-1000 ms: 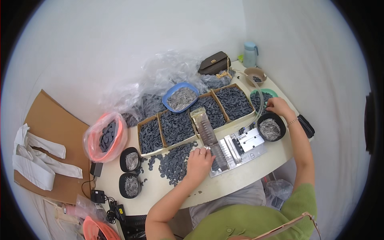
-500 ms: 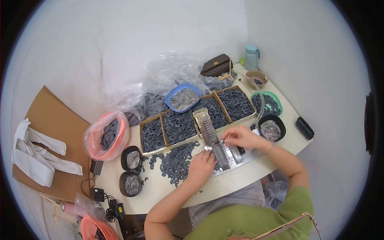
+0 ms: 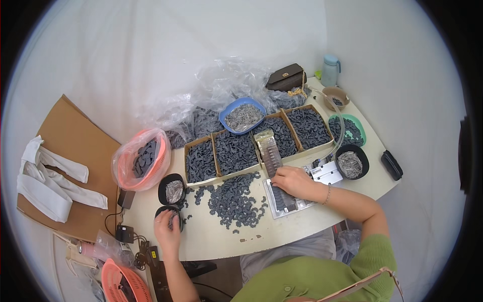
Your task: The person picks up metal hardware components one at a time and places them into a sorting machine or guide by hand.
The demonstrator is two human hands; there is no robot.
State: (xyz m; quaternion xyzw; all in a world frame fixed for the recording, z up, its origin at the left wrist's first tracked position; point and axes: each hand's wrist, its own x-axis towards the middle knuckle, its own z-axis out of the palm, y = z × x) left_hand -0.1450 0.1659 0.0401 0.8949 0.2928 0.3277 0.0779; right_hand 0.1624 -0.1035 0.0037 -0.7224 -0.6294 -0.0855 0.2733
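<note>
Though partly hidden, bowl [image 3: 181,220] under left hand [image 3: 166,229]

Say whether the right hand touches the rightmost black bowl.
Apart: the head view shows the silver fixture between the right hand and the rightmost black bowl.

The person wears a green top [image 3: 312,277] with a ribbed short sleeve [image 3: 377,251], pale grey trousers [image 3: 287,252] and a thin bracelet [image 3: 328,194] round the right wrist.

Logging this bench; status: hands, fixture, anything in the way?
Left hand over nearest black bowl. Right hand over metal fixture, partly hiding it. Loose dark pieces between hands.
</note>
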